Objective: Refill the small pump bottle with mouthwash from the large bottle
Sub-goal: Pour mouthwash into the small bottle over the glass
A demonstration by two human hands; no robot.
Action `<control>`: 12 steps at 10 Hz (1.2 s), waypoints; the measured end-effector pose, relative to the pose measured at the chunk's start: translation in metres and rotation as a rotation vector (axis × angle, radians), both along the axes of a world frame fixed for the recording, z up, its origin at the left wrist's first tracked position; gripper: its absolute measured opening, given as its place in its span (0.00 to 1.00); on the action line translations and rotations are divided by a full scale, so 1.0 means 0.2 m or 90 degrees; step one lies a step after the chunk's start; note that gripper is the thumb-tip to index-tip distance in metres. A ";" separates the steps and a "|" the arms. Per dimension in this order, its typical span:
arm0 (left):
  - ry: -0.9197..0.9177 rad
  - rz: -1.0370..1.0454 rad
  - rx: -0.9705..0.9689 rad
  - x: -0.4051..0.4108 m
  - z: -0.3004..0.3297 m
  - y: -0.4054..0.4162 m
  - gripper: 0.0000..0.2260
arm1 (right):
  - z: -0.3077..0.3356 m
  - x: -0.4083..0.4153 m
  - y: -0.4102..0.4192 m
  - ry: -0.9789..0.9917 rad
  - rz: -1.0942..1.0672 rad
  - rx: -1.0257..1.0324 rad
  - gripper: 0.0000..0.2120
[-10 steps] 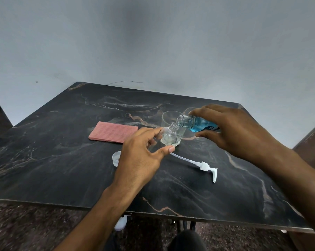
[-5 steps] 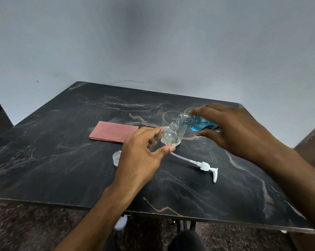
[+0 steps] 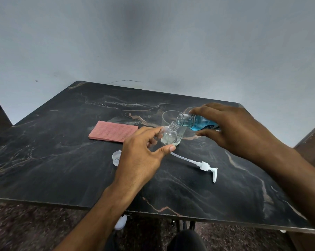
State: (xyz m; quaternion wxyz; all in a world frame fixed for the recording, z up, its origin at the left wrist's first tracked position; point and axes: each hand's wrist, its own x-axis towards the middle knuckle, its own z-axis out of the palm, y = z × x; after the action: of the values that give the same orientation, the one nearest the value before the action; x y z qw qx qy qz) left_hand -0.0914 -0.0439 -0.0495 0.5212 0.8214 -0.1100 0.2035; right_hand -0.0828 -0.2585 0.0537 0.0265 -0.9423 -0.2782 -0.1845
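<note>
My left hand (image 3: 142,156) grips the small clear bottle (image 3: 168,135), its open neck tilted up to the right. My right hand (image 3: 238,127) holds the large bottle (image 3: 196,122) tipped almost flat, blue mouthwash inside, its open mouth just above and right of the small bottle's neck. No stream of liquid shows between them. The white pump head (image 3: 203,165) with its long tube lies on the black marble table (image 3: 62,160), in front of both hands. A clear cap (image 3: 116,157) lies by my left hand.
An empty drinking glass (image 3: 171,117) stands just behind the small bottle. A pink ribbed cloth (image 3: 113,131) lies flat to the left. The table's near edge runs below my forearms; a grey wall rises behind the table.
Both hands and bottles have stayed almost where they were; the large bottle's mouth remains over the small bottle's neck.
</note>
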 end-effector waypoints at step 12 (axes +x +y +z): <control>-0.005 0.002 -0.018 0.00 0.00 -0.01 0.23 | 0.02 -0.01 0.01 0.000 -0.001 -0.005 0.23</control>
State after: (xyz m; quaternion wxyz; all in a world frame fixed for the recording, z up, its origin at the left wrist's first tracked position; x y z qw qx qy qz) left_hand -0.0922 -0.0449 -0.0499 0.5324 0.8132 -0.1081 0.2088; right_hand -0.0850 -0.2568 0.0573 0.0231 -0.9425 -0.2784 -0.1833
